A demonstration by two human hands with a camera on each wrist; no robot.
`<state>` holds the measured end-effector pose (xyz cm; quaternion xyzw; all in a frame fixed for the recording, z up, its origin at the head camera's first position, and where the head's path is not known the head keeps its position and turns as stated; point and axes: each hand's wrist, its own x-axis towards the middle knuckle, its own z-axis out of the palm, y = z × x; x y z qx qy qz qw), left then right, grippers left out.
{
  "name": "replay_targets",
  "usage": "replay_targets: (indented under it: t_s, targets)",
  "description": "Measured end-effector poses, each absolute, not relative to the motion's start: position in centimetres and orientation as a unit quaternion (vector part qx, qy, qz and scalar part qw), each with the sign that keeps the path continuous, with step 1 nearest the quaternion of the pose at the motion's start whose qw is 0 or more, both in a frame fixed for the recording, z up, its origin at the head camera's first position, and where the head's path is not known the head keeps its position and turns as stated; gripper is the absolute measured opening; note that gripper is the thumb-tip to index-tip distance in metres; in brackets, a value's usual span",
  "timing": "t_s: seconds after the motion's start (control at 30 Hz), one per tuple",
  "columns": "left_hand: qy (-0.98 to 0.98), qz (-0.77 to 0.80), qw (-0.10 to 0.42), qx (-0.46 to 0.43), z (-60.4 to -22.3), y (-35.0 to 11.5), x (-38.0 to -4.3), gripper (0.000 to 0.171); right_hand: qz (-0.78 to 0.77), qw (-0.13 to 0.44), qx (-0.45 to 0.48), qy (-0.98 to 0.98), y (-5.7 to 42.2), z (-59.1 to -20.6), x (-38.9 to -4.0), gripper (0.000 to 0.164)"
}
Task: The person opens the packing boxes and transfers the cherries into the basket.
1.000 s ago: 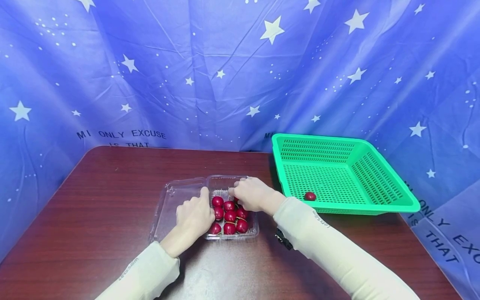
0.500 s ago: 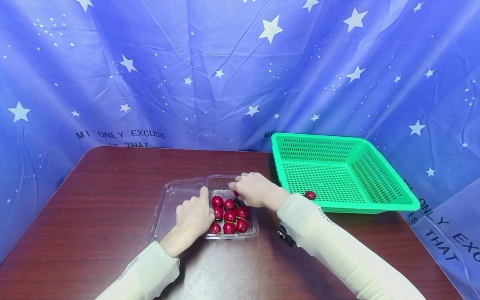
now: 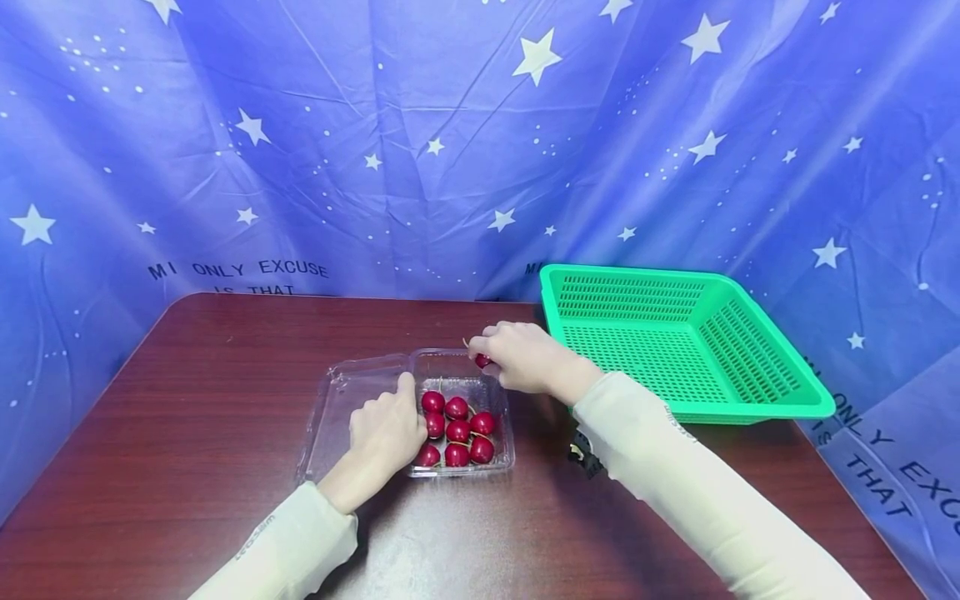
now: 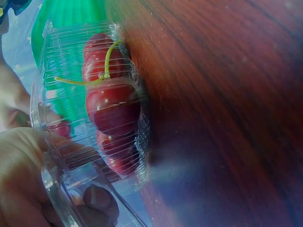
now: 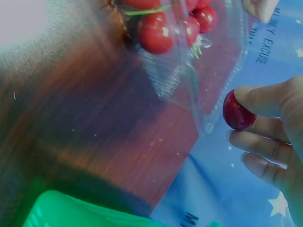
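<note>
My right hand [image 3: 525,357] pinches a dark red cherry [image 5: 238,111] between thumb and fingers, above the far right corner of a clear plastic clamshell box [image 3: 501,468]. The box lies open, its clear lid [image 3: 333,417] folded out to the left. Inside sit several red cherries [image 3: 457,431], some with green stems. At the hinge edge between lid and tray, my left hand [image 3: 384,432] grips the box; its curled fingers [image 4: 100,201] show through the plastic in the left wrist view.
A green slotted basket [image 3: 787,354] stands at the back right of the brown wooden table [image 3: 225,375], its near left corner covered by the right sleeve [image 3: 637,433]. A blue star-printed curtain [image 3: 337,167] hangs right behind the table.
My right hand has lifted a cherry from the box and moved up and to the right. The sleeve now covers the cherry seen earlier in the basket. The left hand stays put.
</note>
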<state>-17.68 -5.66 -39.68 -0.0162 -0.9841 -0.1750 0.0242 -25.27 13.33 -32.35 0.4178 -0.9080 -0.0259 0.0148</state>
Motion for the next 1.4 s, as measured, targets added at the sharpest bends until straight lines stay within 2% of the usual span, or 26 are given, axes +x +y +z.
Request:
replay_targets:
  t_s: [0.37,0.97,1.4]
  targets:
    - [-0.984,-0.174,0.020,-0.018,-39.7,-5.7,-17.7,0.023,0.010,0.026,0.370,-0.929,15.1,-30.1,-26.2,0.022]
    - [-0.984,-0.176,0.017,-0.017,-39.6,-5.7,-17.7,0.025,0.046,0.017,0.285,-0.957,19.7,-29.1,-27.4,0.021]
    - [-0.984,-0.175,0.015,-0.017,-39.6,-5.7,-17.7,0.025,0.049,0.031,0.249,-0.967,23.3,-28.6,-28.2,0.019]
